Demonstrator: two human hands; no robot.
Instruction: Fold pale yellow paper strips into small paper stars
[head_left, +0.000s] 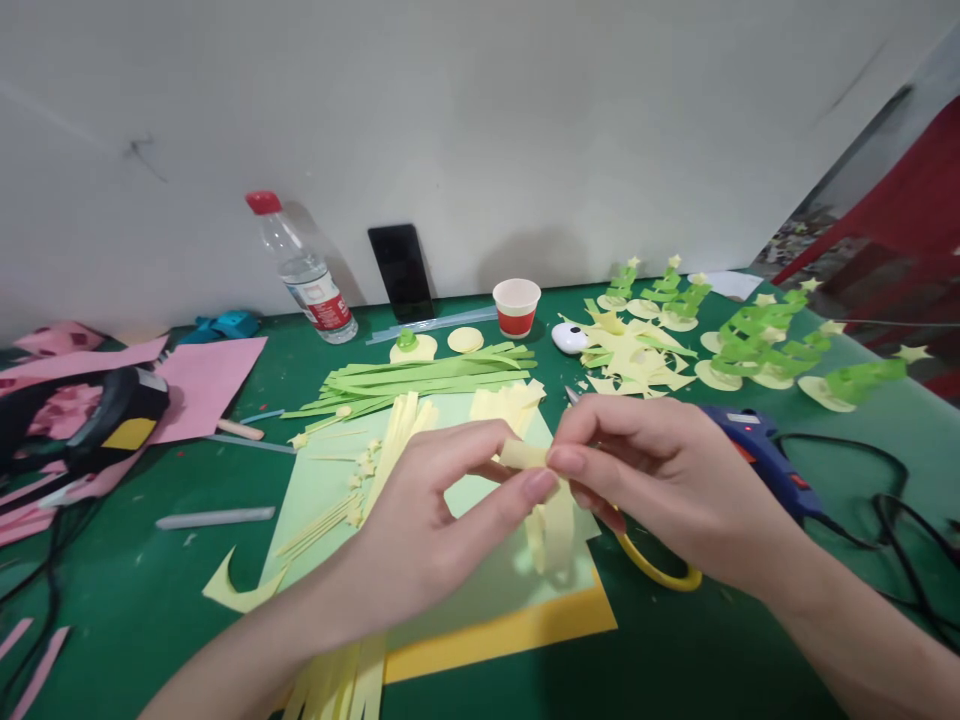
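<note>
Between my two hands is a pale yellow paper strip (525, 456), with a curled loop of it hanging below. My left hand (450, 510) pinches the strip between thumb and fingers. Thumb and forefinger of my right hand (645, 480) grip it close to my left fingertips. Beneath lies a light green sheet (442, 600) over an orange-yellow sheet (502, 640). Yellow strips (401, 440) and small folded stars (364, 470) rest on the green sheet. Scissors with a yellow handle (660, 575) lie partly hidden under my right hand.
Green strips (427, 378), a paper cup (517, 306), a phone (403, 272) and a water bottle (311, 275) stand or lie toward the wall. Several green spiral paper pieces (757, 335) are at right, near a blue glue gun (765, 455) with a cord. Pink paper (206, 385) lies left.
</note>
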